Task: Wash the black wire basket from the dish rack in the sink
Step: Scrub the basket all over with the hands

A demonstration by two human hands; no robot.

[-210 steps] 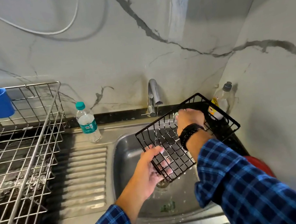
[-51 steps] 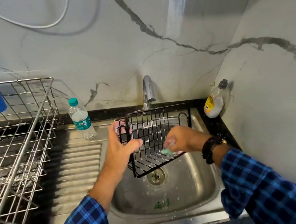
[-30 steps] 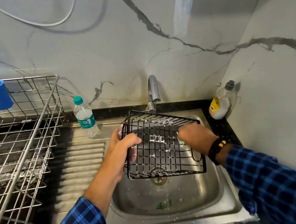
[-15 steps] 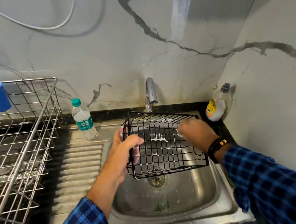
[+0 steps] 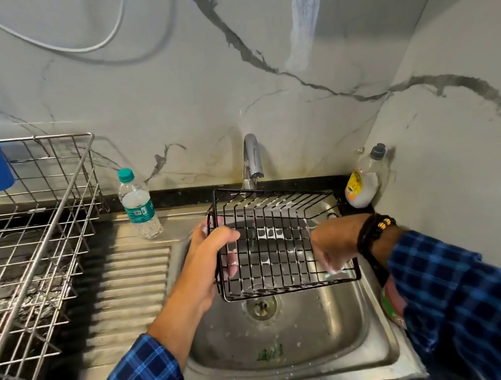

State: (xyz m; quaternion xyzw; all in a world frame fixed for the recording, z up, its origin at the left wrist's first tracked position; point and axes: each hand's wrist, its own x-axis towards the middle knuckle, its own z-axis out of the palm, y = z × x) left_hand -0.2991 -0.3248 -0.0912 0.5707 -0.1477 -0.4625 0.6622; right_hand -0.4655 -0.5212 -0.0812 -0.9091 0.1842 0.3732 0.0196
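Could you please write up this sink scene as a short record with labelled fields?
Basket: black wire basket, held tilted above the sink, soapy film on its wires.
Left: the left hand grips the basket's left side.
Right: the right hand holds a green scrubber at the basket's near right corner.
Tap: the tap stands behind the basket.
Nearby: water bottle on the drainboard, soap bottle in the corner, dish rack at left.

Your wide lens bends the marble wall (image 5: 165, 105) at the edges. Soft light streaks it; your right hand (image 5: 334, 239) seems slightly motion-blurred.
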